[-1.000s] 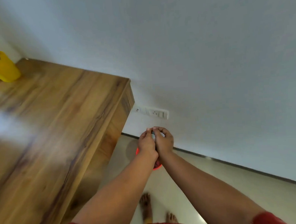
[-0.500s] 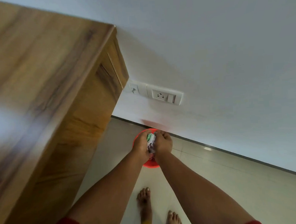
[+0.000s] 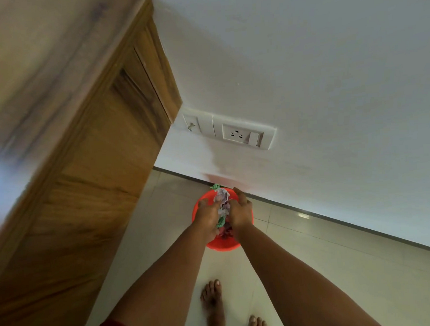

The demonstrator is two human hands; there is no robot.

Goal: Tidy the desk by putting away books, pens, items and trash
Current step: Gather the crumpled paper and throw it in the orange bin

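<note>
Down by the wall, the left hand (image 3: 208, 217) and right hand (image 3: 241, 211) reach out side by side above a red bin (image 3: 222, 245), fingers curled round crumpled trash (image 3: 222, 202) of white, purple and green scraps pressed between them, the bin's inside mostly hidden.
</note>
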